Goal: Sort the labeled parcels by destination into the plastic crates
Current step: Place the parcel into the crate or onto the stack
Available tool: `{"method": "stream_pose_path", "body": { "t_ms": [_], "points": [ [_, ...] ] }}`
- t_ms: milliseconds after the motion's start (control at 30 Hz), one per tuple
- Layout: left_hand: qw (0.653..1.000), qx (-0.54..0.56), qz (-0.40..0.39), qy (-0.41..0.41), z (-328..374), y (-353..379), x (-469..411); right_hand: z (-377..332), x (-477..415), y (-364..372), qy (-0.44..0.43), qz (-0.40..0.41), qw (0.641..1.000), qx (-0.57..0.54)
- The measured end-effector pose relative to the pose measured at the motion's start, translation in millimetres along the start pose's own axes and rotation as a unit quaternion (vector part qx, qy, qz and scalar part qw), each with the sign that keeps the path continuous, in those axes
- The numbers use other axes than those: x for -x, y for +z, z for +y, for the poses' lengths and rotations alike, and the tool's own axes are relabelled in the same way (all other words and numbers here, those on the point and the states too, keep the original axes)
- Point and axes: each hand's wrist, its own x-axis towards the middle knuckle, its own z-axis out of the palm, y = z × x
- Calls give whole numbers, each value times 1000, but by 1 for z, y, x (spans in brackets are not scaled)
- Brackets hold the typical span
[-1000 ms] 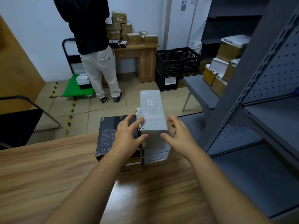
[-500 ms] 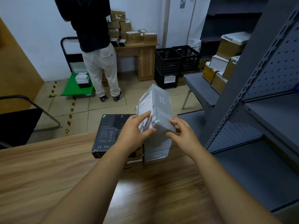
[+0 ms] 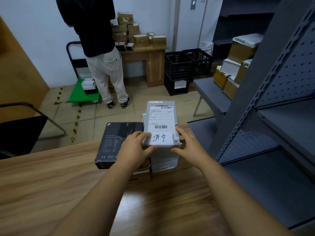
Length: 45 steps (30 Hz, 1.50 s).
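A grey parcel [image 3: 161,120] lies flat on top of a small stack at the far edge of the wooden table [image 3: 51,184]. Its upper face shows a shipping label with barcodes and a white slip with handwritten characters. My left hand [image 3: 134,149] grips its near left corner and my right hand [image 3: 189,145] grips its near right corner. A black box [image 3: 117,140] lies to the left of the stack. Two black plastic crates [image 3: 187,65] stand on the floor by the far wall, with a third under them.
A person in a dark top stands at a wooden desk [image 3: 150,62] piled with cardboard parcels. A green trolley [image 3: 81,94] with boxes is beside them. Grey metal shelving [image 3: 272,99] fills the right side, and a black chair [image 3: 22,130] stands at left.
Both hands closed on the grey parcel, lifted and tilted it, then turned it over. Its labelled face now points up and it lies flat on the stack.
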Motion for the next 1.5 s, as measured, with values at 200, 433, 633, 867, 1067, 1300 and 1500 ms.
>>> {"method": "stream_pose_path", "body": {
  "t_ms": [200, 433, 633, 867, 1067, 1300, 1500],
  "points": [
    [997, 43, -14, -59, -9, -3, -8, -1, -12, -12, 24, -24, 999, 15],
    [994, 82, -60, -34, -12, 2, -19, -9, -19, -7, 10, -49, 999, 2],
    [990, 142, -11, 8, -11, -7, -7, -24, -4, -4, -30, 3, 1000, 3],
    [966, 201, 123, 111, 11, -74, 3, -94, 7, -18, -130, 100, 986, -9],
    [952, 149, 197, 180, 6, -144, 13, -157, 22, -18, -200, 147, 969, 9],
    [930, 149, 244, 232, -13, -167, 30, -188, 41, 2, -245, 166, 955, 3],
    [918, 132, 267, 260, -17, -173, 44, -195, 49, 11, -236, 177, 955, 30]
  ]
}}
